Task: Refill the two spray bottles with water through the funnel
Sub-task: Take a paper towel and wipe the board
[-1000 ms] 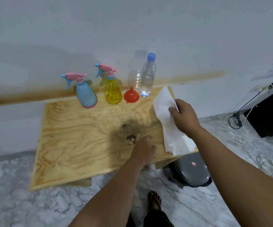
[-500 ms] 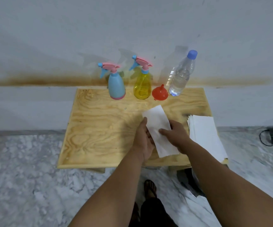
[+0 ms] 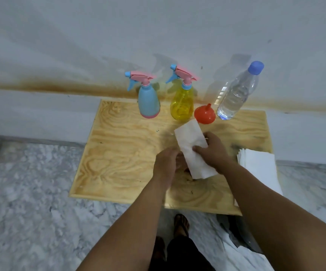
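Gripping a white paper sheet point(image 3: 192, 151), right hand point(image 3: 211, 151) pinches it over the plywood table point(image 3: 119, 153); left hand point(image 3: 167, 163) curls onto the sheet's lower edge; blue spray bottle point(image 3: 148, 102), yellow spray bottle point(image 3: 182, 103), inverted orange funnel point(image 3: 204, 114), capped water bottle point(image 3: 234, 96) stand in a row along the wall; paper stack point(image 3: 259, 169) at right edge.

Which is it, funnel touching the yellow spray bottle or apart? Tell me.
Cannot tell. In the head view the orange funnel sits right beside the yellow spray bottle; their edges seem to meet, but no clear contact or gap shows.
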